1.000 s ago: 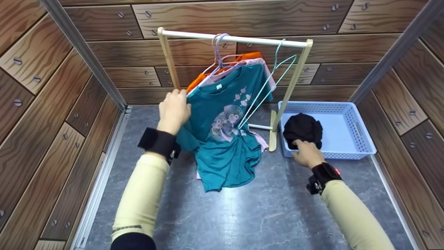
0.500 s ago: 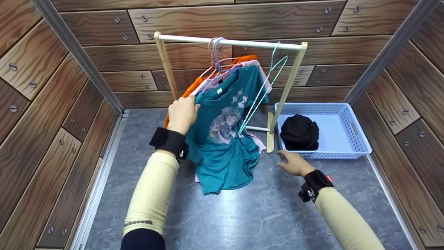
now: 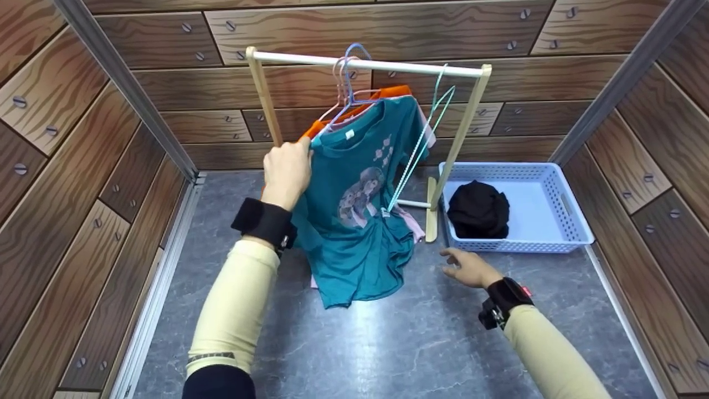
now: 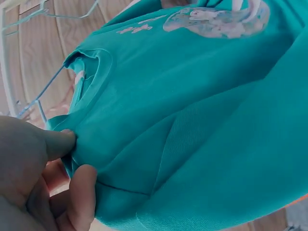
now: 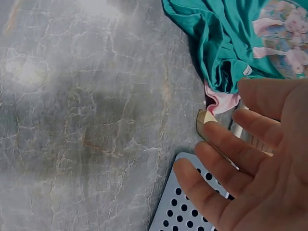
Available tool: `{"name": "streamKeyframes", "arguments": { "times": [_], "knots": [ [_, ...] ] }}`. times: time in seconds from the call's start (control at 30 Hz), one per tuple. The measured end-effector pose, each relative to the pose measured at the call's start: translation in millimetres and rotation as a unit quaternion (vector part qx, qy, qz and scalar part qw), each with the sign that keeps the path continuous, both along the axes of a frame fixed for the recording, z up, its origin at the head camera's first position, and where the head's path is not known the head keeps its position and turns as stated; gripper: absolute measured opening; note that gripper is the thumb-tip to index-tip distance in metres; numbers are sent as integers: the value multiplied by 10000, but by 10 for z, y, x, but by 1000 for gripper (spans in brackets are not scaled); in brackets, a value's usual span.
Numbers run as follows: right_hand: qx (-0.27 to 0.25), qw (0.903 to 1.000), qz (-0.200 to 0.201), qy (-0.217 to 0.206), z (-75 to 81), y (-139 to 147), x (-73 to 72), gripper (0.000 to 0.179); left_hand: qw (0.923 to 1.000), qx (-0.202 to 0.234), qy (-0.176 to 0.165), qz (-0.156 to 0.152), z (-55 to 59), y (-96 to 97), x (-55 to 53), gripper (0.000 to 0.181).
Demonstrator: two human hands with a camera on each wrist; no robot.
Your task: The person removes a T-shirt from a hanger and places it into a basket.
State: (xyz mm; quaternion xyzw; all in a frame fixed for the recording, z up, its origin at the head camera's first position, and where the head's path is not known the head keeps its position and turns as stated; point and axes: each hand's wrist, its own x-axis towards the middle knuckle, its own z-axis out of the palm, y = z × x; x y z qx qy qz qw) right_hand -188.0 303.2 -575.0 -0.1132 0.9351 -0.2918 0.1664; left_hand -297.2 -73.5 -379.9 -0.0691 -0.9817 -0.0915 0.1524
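Observation:
A teal T-shirt (image 3: 354, 149) with a printed figure hangs on a purple-blue hanger (image 3: 348, 83), whose hook rises above the white rail (image 3: 410, 67). My left hand (image 3: 287, 169) grips the shirt at its shoulder; in the left wrist view, the thumb and fingers (image 4: 83, 190) pinch the cloth there. Whether they also hold the hanger's end is hidden. Behind it hang an orange garment (image 3: 394, 90) and a pink one (image 3: 410, 223), partly covered. My right hand (image 3: 469, 268) is held with spread fingers above the floor, just in front of the blue basket (image 3: 545, 244), touching nothing.
A black bundled cloth (image 3: 478, 210) lies in the basket's left side. A bare mint-green hanger (image 3: 412, 158) hangs at the rail's right end, overlapping the teal shirt in view. The rack's right wooden post (image 3: 461, 138) stands beside the basket. Wood-patterned panels enclose the grey floor.
The purple-blue hanger's hook has risen above the rail. My left hand has shifted right along with the shirt's shoulder. My right hand has drawn back from the black cloth to the basket's front.

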Motion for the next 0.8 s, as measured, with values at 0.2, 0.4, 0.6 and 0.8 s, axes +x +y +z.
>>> {"name": "streamKeyframes", "arguments": {
  "times": [0.2,0.4,0.6,0.8],
  "knots": [
    [-51,10000,-4,4,-23,36,18,43,9998,25,136,-114,116,-67,99,22],
    [-89,9998,22,-165,-46,59,46,44,9989,-156,271,-357,1,-272,243,17],
    [-211,9996,-30,-185,-30,97,63,44,9960,-474,245,-718,-255,-577,402,21],
    [-328,9993,8,-175,49,107,48,45,9915,-499,-260,-1173,-477,-856,526,16]
  ]
}}
